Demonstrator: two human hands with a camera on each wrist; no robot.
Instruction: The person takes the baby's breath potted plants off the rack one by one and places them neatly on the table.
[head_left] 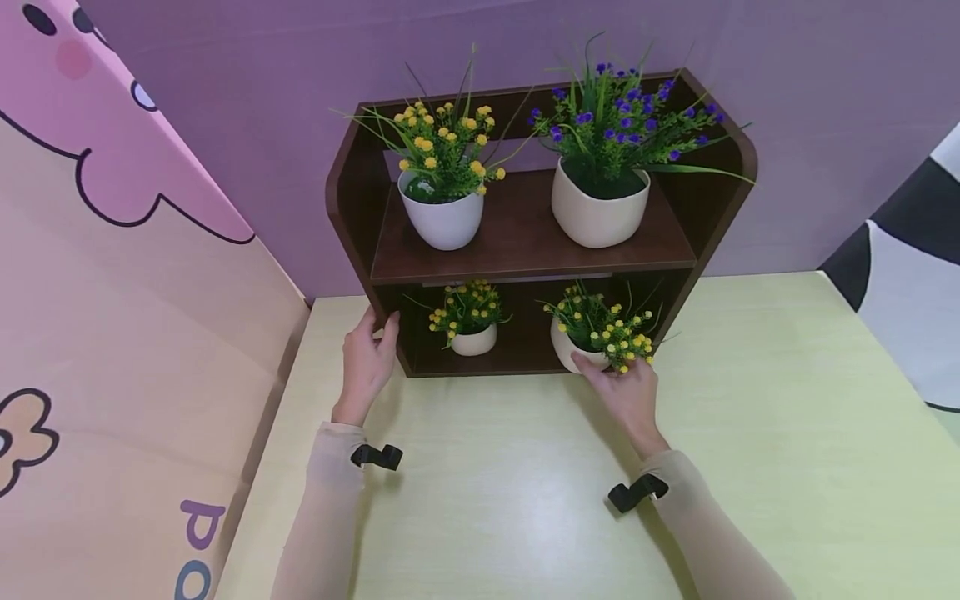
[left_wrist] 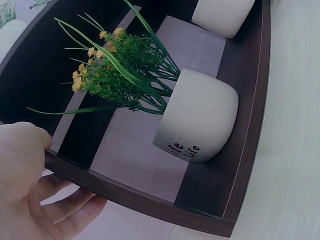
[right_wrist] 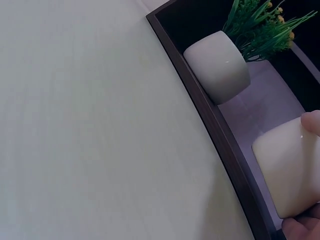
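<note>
A dark brown two-tier shelf (head_left: 534, 268) stands against the purple backdrop. My left hand (head_left: 367, 357) grips its left side panel, thumb inside and fingers outside, as the left wrist view shows. On the lower tier at right, my right hand (head_left: 626, 396) holds a white flower pot (right_wrist: 290, 167) with yellow flowers (head_left: 611, 329), thumb on one side and fingertips on the other. Left of it on that tier sits a smaller-looking white pot (head_left: 474, 342) with yellow flowers; the left wrist view shows "Life" lettering on this pot (left_wrist: 202, 115).
The upper tier bears a white pot (head_left: 444, 221) with yellow flowers and a cream pot (head_left: 600, 212) with purple flowers. A pale wood-look tabletop (head_left: 495, 500) extends in front. A printed cartoon panel (head_left: 135, 317) stands at left, and a black-and-white printed surface (head_left: 911, 250) at right.
</note>
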